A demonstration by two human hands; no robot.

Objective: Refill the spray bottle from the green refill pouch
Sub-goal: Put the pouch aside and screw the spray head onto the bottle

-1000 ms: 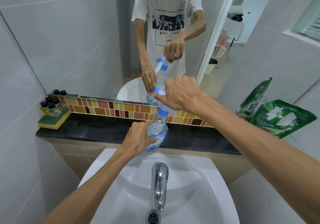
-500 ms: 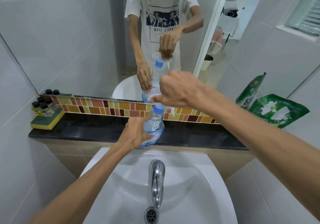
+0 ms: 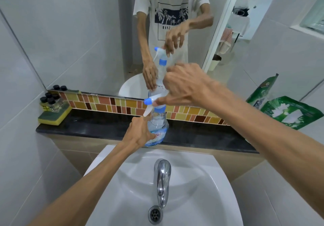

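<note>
A clear spray bottle (image 3: pixel 158 126) with a blue-tipped white trigger head (image 3: pixel 151 101) stands upright on the black ledge (image 3: pixel 98 126) behind the sink. My left hand (image 3: pixel 140 132) grips the bottle's body from the left. My right hand (image 3: pixel 185 85) is over the top, fingers pinched on the spray head; the nozzle points left. The green refill pouch (image 3: pixel 289 112) leans against the wall at the ledge's right end, apart from both hands.
A white basin (image 3: pixel 201 182) with a chrome tap (image 3: pixel 163 175) and drain (image 3: pixel 155 214) lies below. A yellow-green sponge (image 3: pixel 55 115) carrying several small black-capped bottles (image 3: pixel 50 100) sits at the ledge's left end. The mirror (image 3: pixel 105 33) behind reflects the person.
My right hand has turned on the spray head, so the nozzle now sticks out to the left. The left hand keeps its hold on the bottle.
</note>
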